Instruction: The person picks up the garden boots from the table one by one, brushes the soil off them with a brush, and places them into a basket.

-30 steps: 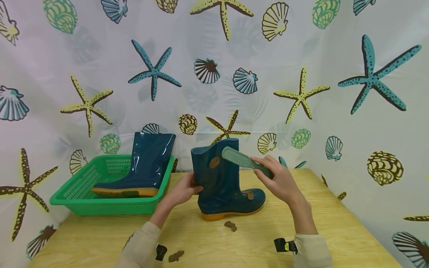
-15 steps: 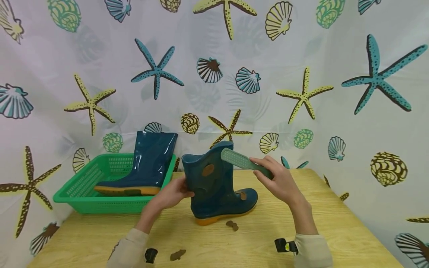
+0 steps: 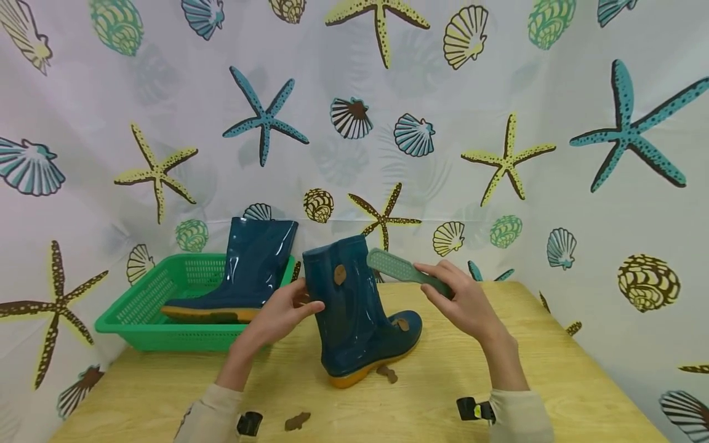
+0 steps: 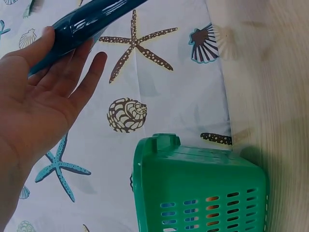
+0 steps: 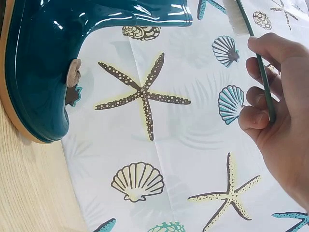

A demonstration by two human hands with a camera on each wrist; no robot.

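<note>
A dark blue rain boot (image 3: 350, 320) with an orange sole stands on the table, its shaft leaning left. One brown patch (image 3: 340, 274) sticks to the shaft and another brown patch (image 3: 401, 324) to the foot. My left hand (image 3: 284, 312) holds the back of the shaft, thumb on the near side; in the left wrist view the fingers lie on the shaft's other side (image 4: 72, 31). My right hand (image 3: 462, 301) grips a green brush (image 3: 393, 266) by its handle. White bristles (image 5: 235, 17) show in the right wrist view. The brush head is just right of the boot's top.
A green plastic basket (image 3: 177, 337) at the left holds a second blue boot (image 3: 252, 264). Brown scraps (image 3: 387, 373) lie by the heel, and another brown scrap (image 3: 298, 421) lies nearer the table's (image 3: 498, 369) front. A patterned curtain (image 3: 343, 166) hangs behind.
My left hand has moved the boot leftward and closer, tipping its top to the left and turning it. The right hand and brush stay almost still.
</note>
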